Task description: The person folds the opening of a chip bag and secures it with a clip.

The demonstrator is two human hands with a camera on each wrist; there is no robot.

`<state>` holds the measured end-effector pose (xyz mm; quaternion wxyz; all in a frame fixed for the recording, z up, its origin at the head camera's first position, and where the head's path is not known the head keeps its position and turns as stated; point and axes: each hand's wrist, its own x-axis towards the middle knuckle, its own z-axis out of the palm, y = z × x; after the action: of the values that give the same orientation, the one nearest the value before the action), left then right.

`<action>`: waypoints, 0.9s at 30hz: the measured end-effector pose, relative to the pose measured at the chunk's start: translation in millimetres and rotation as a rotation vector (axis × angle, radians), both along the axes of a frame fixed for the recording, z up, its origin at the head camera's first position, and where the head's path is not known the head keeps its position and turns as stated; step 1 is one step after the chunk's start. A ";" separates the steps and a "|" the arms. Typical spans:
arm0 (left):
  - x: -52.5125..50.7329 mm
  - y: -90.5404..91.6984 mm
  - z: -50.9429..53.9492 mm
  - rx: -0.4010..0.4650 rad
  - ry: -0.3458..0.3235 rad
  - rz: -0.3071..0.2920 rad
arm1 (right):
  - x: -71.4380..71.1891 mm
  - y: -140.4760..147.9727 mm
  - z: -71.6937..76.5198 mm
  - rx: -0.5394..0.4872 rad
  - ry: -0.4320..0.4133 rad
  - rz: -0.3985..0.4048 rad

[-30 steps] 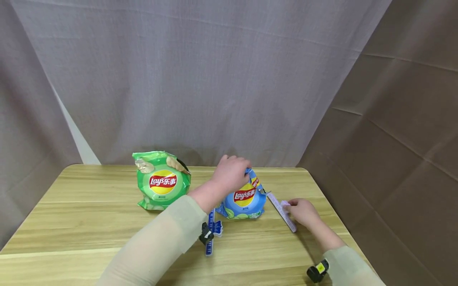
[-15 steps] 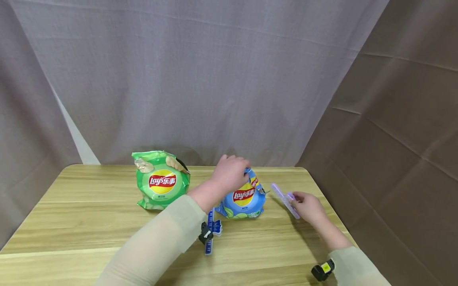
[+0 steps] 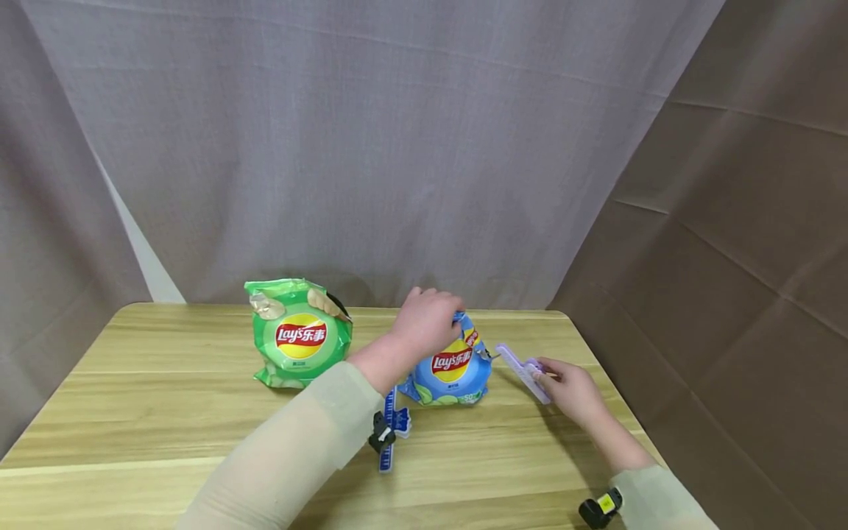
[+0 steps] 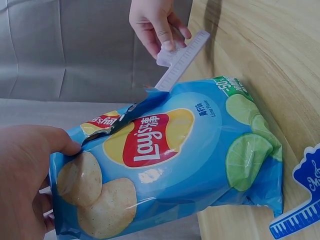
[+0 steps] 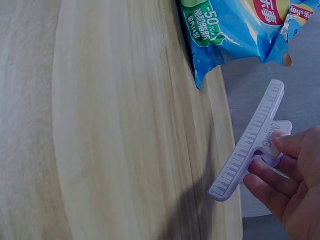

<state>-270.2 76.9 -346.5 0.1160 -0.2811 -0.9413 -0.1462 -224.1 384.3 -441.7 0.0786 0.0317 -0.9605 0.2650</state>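
My left hand (image 3: pixel 427 322) grips the top of a blue Lay's chip bag (image 4: pixel 165 155), which stands on the table. A flap at the bag's upper corner looks torn and folded over. To the right, my right hand (image 3: pixel 573 391) pinches a pale purple bag clip (image 5: pixel 250 142) by its handle tabs, thumb on one and fingers behind. Piano keys are printed along the clip's long bar. In the head view the bar slants just right of the bag, with a small gap between. A similar blue clip (image 3: pixel 386 458) lies beside my left wrist, partly covered by the wrist camera.
A green Lay's chip bag (image 3: pixel 301 372) stands upright on the left of the wooden table (image 3: pixel 165 412). Grey curtain (image 3: pixel 397 147) hangs behind the table's back edge, and brown cloth (image 3: pixel 742 294) borders its right side.
My right hand has raised the purple clip off the table and drawn it slightly right, turning its bar a little. The left hand and the blue bag stay almost where they were.
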 end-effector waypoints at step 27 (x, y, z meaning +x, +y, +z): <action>0.6 0.2 -2.5 0.021 -0.026 0.013 | 8.1 2.2 -7.1 0.003 0.044 0.014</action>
<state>-269.6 77.1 -349.0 0.1075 -0.2719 -0.9430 -0.1591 -216.1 386.5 -448.8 0.0981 0.0444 -0.9587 0.2634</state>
